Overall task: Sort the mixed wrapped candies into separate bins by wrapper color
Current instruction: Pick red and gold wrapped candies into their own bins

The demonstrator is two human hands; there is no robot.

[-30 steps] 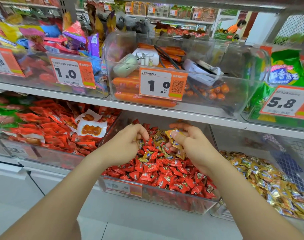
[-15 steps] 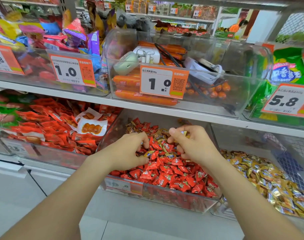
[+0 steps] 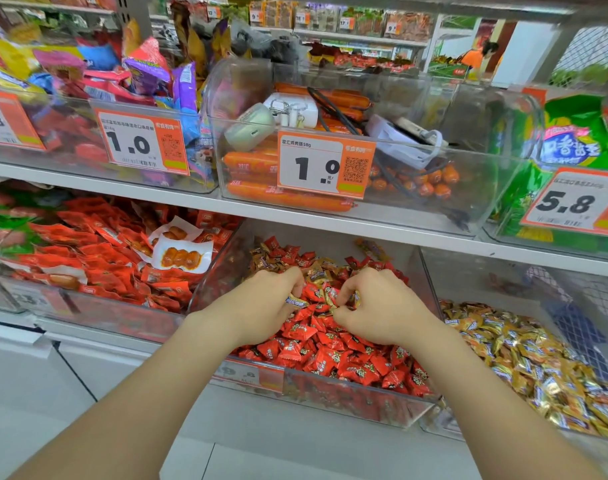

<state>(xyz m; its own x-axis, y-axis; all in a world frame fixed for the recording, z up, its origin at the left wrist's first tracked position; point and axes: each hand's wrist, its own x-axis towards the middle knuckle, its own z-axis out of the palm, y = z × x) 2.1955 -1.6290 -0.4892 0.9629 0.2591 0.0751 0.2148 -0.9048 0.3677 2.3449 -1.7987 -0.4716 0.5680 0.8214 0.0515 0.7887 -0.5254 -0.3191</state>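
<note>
Hands, two of them, are both down in the middle bin (image 3: 347,401), one of three clear bins on the lower shelf. The left hand (image 3: 264,306) has its fingers curled and pinches one gold candy (image 3: 296,301) with a blue print, which sticks out toward the right hand. The right hand (image 3: 382,306), just beside the left one, is also curled tight, and its fingertips (image 3: 342,293) nip gold-wrapped pieces (image 3: 330,296); whether one or two, I cannot tell. Under both hands lie the red candies (image 3: 330,355), too many to count, and just beyond the knuckles some stray gold ones (image 3: 316,270) are mixed among the red. To the right of the right hand stands the gold bin (image 3: 475,278) with its heap of gold candies (image 3: 524,362). To the left of the left hand, the third bin (image 3: 105,317) is full of red packets (image 3: 98,258). Above the hands, an upper bin (image 3: 468,188) carries one price tag (image 3: 325,164) reading 1.0.
</note>
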